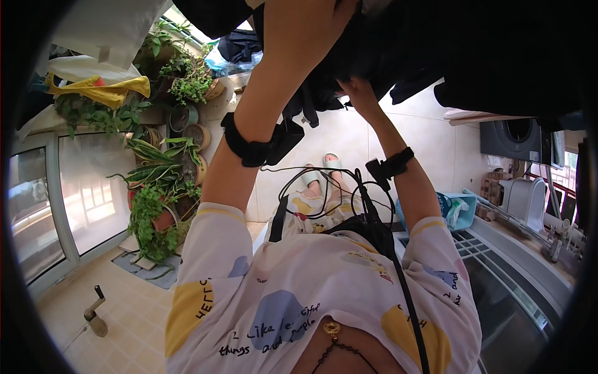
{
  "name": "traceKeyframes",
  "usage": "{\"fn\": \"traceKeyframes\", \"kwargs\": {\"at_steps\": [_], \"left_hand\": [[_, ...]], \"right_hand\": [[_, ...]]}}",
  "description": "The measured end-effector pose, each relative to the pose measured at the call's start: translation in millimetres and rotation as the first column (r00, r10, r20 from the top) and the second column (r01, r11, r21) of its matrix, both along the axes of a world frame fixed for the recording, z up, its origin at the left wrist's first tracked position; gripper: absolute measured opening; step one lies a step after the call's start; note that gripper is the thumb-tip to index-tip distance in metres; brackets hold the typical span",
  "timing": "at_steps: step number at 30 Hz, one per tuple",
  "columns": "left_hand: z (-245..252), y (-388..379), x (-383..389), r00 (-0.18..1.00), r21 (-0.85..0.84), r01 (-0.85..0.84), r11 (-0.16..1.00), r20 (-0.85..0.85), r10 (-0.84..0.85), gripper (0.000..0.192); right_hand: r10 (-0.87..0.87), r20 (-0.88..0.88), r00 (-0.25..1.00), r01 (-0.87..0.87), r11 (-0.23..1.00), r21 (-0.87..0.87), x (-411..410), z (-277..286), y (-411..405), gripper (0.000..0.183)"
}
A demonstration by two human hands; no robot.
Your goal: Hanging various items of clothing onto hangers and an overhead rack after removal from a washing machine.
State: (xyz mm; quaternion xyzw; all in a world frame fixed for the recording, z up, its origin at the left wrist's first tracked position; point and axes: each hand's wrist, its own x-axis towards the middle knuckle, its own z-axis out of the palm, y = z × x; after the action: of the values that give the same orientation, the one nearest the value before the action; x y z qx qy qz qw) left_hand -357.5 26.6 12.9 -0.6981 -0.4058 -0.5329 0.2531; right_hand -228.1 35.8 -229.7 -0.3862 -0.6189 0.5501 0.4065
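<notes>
Dark hanging clothes (406, 51) fill the upper right of the head view, very near the camera. My left hand (343, 11) is raised at the top edge against the dark cloth; its fingers are mostly hidden, so its hold cannot be told. Lower down, my right hand (359, 93) is at the lower part of the dark cloth, its fingers bent and partly covered by the fabric. Whether they pinch it is unclear. Black straps with small devices are worn on both forearms, and a black cable (322, 187) loops in front of my body.
Potted plants (154, 219) line the left side near a glass door (96, 187). A yellow cloth (100, 91) lies upper left. On the right are a grey front-loading machine (509, 140) and a light blue basket (462, 210). My slippered feet stand on a tiled floor (397, 135).
</notes>
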Motion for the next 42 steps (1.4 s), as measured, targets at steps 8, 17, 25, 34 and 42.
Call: {"fn": "traceKeyframes", "kwargs": {"at_steps": [8, 17, 25, 34, 42], "left_hand": [[-161, -59, -32, 0.778, -0.722, 0.591, 0.359, 0.628, -0.017, 0.012], [-325, -33, -30, -0.038, -0.077, 0.993, 0.090, 0.515, 0.856, 0.041], [-331, -36, -47, -0.143, 0.087, 0.990, 0.114, 0.608, 0.780, 0.030], [-326, -83, -118, -0.211, -0.023, 0.957, 0.288, 0.625, 0.752, 0.025], [-302, -105, -139, 0.265, -0.413, 0.911, 0.023, 0.625, 0.734, 0.038]], "right_hand": [[-0.024, -0.209, 0.978, -0.051, 0.937, -0.346, 9, 42, 35, 0.027], [0.030, -0.817, 0.576, -0.454, 0.843, -0.289, -9, 66, 43, 0.030], [-0.069, -0.778, 0.624, -0.361, 0.858, -0.366, -19, 92, 45, 0.043], [-0.228, -0.478, 0.848, -0.062, 0.853, -0.518, -1, 51, 65, 0.045], [-0.166, -0.333, 0.928, -0.046, 0.836, -0.547, 6, 38, 52, 0.029]]}}
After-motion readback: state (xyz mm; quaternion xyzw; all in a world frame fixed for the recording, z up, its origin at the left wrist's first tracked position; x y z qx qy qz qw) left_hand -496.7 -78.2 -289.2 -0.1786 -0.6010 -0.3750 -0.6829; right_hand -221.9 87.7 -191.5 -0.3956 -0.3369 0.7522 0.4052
